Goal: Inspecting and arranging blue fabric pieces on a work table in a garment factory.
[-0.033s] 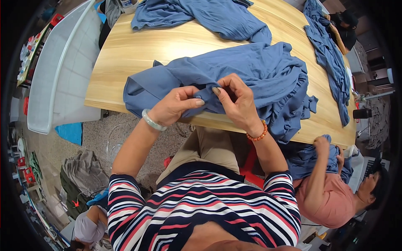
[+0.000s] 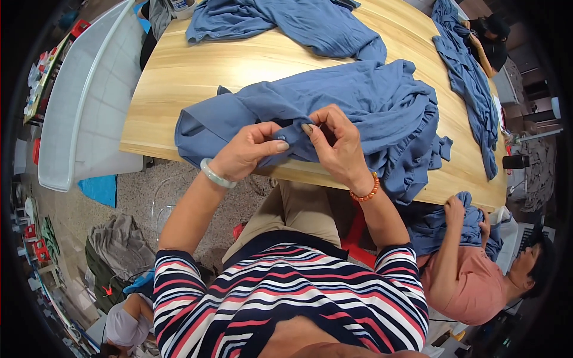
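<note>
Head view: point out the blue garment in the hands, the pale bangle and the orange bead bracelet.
Blue garment [image 2: 364, 98], head view: its wrinkled middle.
Pale bangle [image 2: 213, 175], head view: its curved band.
Orange bead bracelet [image 2: 372, 192], head view: its beads.

Nowhere legible: only small, blurred print [image 2: 180, 3] on a white container [image 2: 186, 12], far left on the table [image 2: 161, 95].

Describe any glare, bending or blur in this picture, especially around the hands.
Head view: the white tub bows at the left and the corners go black; head view: a soft pale sheen lies on the wooden table; head view: the left hand, right hand and the blue garment they hold look fairly sharp.
</note>
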Motion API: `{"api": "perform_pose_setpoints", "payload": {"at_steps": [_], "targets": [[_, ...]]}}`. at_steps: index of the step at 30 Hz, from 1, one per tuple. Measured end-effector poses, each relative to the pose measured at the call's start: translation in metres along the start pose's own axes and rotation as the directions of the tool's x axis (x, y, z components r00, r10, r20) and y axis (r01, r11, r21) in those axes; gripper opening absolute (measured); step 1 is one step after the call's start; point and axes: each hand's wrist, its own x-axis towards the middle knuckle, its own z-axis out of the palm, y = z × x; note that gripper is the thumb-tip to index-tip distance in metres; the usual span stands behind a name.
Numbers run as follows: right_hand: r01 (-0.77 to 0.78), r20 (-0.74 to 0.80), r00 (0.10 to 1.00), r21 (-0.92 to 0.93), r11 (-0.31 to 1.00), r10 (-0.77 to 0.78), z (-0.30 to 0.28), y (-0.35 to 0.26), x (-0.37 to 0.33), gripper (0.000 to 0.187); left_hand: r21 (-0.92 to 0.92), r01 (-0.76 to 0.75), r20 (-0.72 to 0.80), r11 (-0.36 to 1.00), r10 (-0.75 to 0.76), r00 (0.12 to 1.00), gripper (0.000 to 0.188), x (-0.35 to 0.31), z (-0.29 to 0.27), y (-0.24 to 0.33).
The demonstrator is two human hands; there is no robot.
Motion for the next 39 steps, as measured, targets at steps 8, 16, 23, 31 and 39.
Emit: {"api": "perform_pose_setpoints", "payload": {"at_steps": [8,16,23,31,39], "targets": [[0.167,-0.147,0.959,-0.401,0.901,-0.243,0.018,-0.01,0.002,0.014,0.459,-0.273,0.021,0.845,0.297,0.955,0.012,-0.017,0.026,0.002],[0.269,0.078,0.962,-0.084,0.959,-0.263,0.002,-0.009,0.002,0.017,0.565,-0.266,-0.099,0.781,0.384,0.918,0.01,-0.015,0.029,-0.004],[0.035,-0.034,0.999,-0.078,0.996,-0.038,0.005,-0.012,-0.004,0.014,0.649,-0.288,-0.049,0.704,0.417,0.908,0.007,-0.021,0.042,0.003],[0.231,0.063,0.973,-0.308,0.923,-0.222,0.011,-0.01,-0.006,0.021,0.777,-0.373,-0.014,0.507,0.607,0.795,0.01,-0.017,0.046,-0.007],[0.182,0.06,0.983,-0.249,0.951,-0.173,0.007,-0.008,-0.007,0.016,0.779,-0.394,-0.016,0.488,0.644,0.765,0.011,-0.011,0.046,-0.01]]}}
